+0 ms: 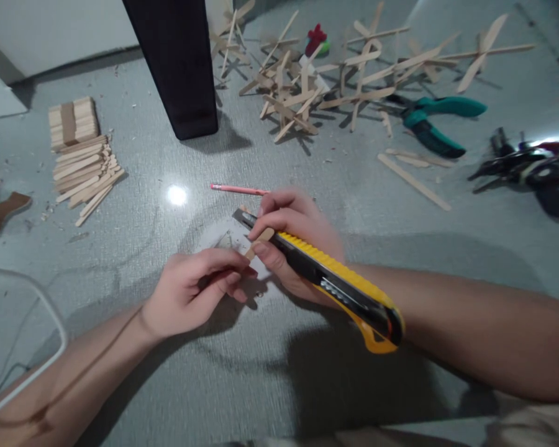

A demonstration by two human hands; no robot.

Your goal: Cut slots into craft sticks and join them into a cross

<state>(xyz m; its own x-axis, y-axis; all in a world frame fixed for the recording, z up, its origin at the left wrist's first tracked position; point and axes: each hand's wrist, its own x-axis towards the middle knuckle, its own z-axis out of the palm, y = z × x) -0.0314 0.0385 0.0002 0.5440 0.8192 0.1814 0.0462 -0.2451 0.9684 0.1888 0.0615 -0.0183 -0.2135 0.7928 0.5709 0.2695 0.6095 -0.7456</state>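
My right hand (298, 242) is closed round a yellow and black utility knife (335, 273), whose blade points to the upper left and whose handle end lies over my right forearm. A short wooden stick (263, 236) sits between my right thumb and fingers, beside the knife. The lower end of that stick is pinched by my left hand (200, 282), with its fingers curled. Under the hands lies a whitish patch (217, 239) with small bits on it. Just beyond the right hand is a pink pencil (237, 189).
Stick piles (90, 171) lie at the left. Crossed stick pieces (293, 102) spread across the back, near a dark upright post (181, 74). Teal-handled pliers (440, 118), loose sticks (414, 181) and dark tools (535, 167) are at the right. A white cable (51, 310) curves over the left side.
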